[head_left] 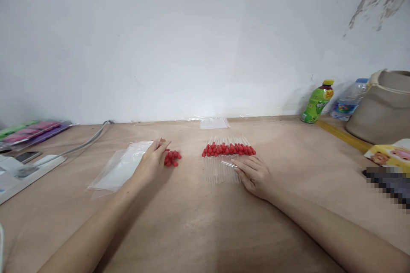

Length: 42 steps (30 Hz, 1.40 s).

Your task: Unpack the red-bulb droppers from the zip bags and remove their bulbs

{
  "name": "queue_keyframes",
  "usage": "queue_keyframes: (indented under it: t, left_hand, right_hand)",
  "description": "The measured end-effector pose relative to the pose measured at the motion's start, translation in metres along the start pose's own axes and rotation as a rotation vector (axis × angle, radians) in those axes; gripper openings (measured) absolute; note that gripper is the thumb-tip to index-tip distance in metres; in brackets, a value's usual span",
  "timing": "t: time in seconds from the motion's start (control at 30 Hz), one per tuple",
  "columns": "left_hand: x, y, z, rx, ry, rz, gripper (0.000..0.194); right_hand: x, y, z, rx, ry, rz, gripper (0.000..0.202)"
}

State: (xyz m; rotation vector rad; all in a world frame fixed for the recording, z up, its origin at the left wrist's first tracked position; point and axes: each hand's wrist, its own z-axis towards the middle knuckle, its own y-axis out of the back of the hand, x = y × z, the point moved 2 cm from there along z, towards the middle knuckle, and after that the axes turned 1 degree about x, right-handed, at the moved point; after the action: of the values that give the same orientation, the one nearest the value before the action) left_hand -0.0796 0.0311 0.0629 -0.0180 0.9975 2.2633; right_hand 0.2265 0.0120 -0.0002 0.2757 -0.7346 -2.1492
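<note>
My right hand (256, 175) pinches a thin clear tube (229, 164) between thumb and fingers. Below it lies a row of similar clear tubes (215, 172) on the table. Just beyond is a row of droppers with red rubber bulbs (229, 149), their clear stems pointing to the wall. My left hand (153, 158) is at the left side of a small pile of loose red rubber bulbs (173, 158). Its fingers are bent together at the pile; whatever they hold is hidden. Clear plastic bags (120, 168) lie flat beside and partly behind my left forearm.
Another clear bag (214, 123) lies by the wall. Back right stand a green bottle (317, 102), a water bottle (349, 102) and a beige container (381, 106). A yellow pack (390, 155) lies at right. A power strip (48, 166), cable and coloured packets (35, 132) are left.
</note>
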Motion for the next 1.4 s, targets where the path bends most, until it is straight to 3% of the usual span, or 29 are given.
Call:
queue_keyframes:
  t: [0.1, 0.2, 0.4, 0.73, 1.03, 1.4]
  left_hand:
    - [0.005, -0.001, -0.005, 0.117, -0.049, 0.072, 0.016]
    - [0.010, -0.011, -0.013, 0.180, -0.014, 0.097, 0.013]
    - [0.016, -0.022, -0.022, 0.145, -0.054, 0.129, 0.014]
    - [0.021, -0.015, -0.025, 0.099, -0.167, 0.203, 0.019]
    - [0.028, -0.020, -0.028, 0.165, -0.222, 0.244, 0.023]
    - [0.036, -0.023, -0.030, 0.188, -0.257, 0.239, 0.027]
  right_hand:
    - [-0.001, 0.000, 0.000, 0.004, 0.000, -0.005, 0.025]
    - [-0.001, 0.000, -0.001, 0.001, 0.006, -0.014, 0.024]
    - [0.000, 0.000, 0.000, 0.002, 0.015, -0.020, 0.023]
    - [0.000, 0.000, 0.000, -0.030, 0.020, -0.035, 0.020]
    - [0.000, -0.001, 0.000, -0.034, 0.009, -0.039, 0.022]
    - [0.012, -0.002, 0.015, -0.017, -0.210, 0.062, 0.011]
